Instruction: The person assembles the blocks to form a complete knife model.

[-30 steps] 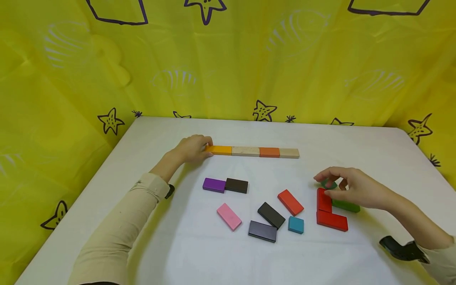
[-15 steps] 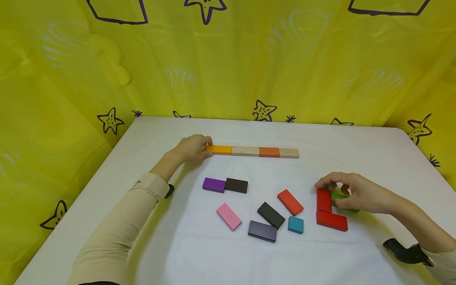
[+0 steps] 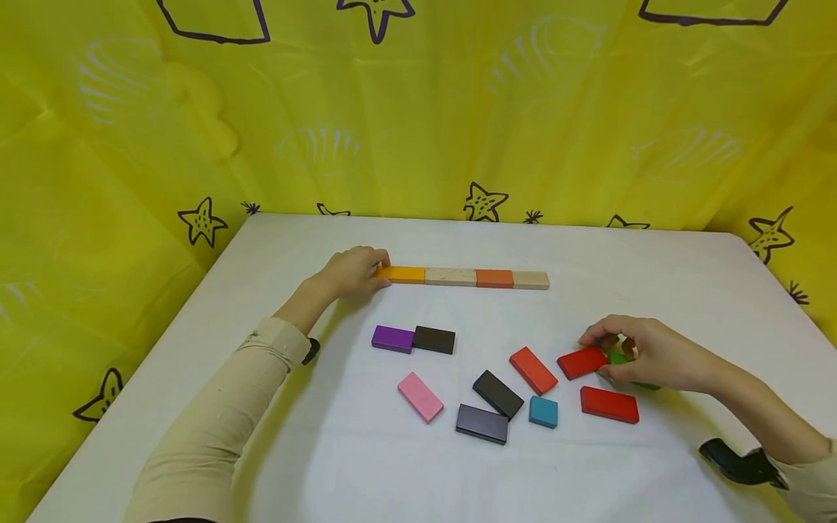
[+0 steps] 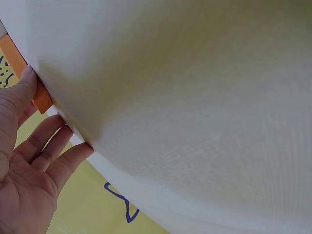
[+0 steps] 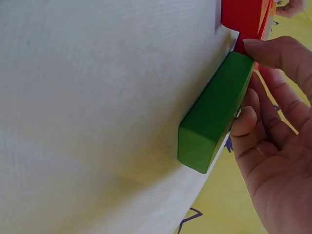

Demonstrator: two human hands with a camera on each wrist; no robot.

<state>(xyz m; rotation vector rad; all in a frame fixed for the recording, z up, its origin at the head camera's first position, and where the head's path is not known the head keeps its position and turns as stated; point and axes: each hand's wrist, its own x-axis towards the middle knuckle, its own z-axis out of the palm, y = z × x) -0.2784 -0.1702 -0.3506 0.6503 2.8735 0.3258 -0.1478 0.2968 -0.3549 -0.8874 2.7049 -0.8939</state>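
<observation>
At the left end of a row of blocks, my left hand [image 3: 355,273] pinches the yellow-orange block [image 3: 407,275] between thumb and index finger; the left wrist view shows the same block [image 4: 15,57] with the other fingertips on the cloth. My right hand [image 3: 654,352] pinches a red block [image 3: 580,362], which lies slanted on the table, between thumb and fingers. Under that hand sits a green block [image 5: 214,102], partly hidden in the head view. A darker green piece by the fingers is mostly covered. Another red block [image 3: 609,404] lies just nearer, apart from the held one.
Plain wood [image 3: 451,277] and orange [image 3: 495,279] blocks continue the row. Nearer lie purple [image 3: 392,339], pink [image 3: 421,397], teal [image 3: 543,412], orange-red [image 3: 533,370] and several dark blocks [image 3: 482,424]. A yellow patterned curtain [image 3: 418,109] borders the white table [image 3: 366,465].
My right hand has lowered onto the upright-lying red block and turned it, swinging it leftward away from the nearer red block. My left hand has stayed still.
</observation>
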